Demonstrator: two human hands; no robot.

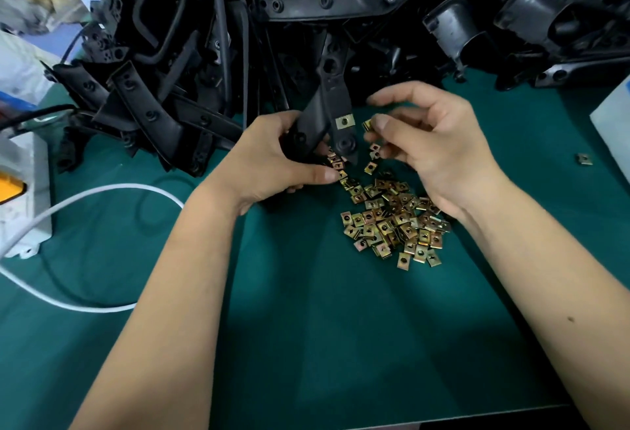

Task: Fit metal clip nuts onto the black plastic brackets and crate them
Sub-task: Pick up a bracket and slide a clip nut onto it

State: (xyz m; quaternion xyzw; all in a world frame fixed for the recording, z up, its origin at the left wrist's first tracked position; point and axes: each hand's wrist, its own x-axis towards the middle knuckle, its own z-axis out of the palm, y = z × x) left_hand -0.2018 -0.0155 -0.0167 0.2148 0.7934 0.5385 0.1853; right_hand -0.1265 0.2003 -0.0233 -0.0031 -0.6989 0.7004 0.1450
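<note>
- gripped in the left hand (272, 160): a black bracket (332, 112), fingers curled round its lower end, thumb stretched toward the nuts below.
- already seated on the bracket's near edge, a brass-coloured clip nut (345, 122), just above a round boss.
- pinched between thumb and forefinger of the right hand (429, 143): a second nut (367, 125), held just beside the fitted one, not touching it; remaining fingers loosely curled.
- lying under and between both hands, on a green mat (306, 327): a loose pile of nuts (392, 221), a few strays trailing up toward the left thumb.
- well apart on the mat, far right: a single stray nut (583, 159).
- heaped across the back of the mat, rising out of view: a big stack of brackets (306, 13), long strips with moulded holes and bulkier hollow housings, tangled together; held bracket leaning out from its front edge.
- at left: a white power strip (24, 198) with an orange switch, a white cable (112, 191) looping over the mat, black cables running behind.
- at far right edge: corner of a pale box (613, 123).
- upper left, blurred: clear plastic bags (17, 65) and a cardboard flap.
- no crate visible.
</note>
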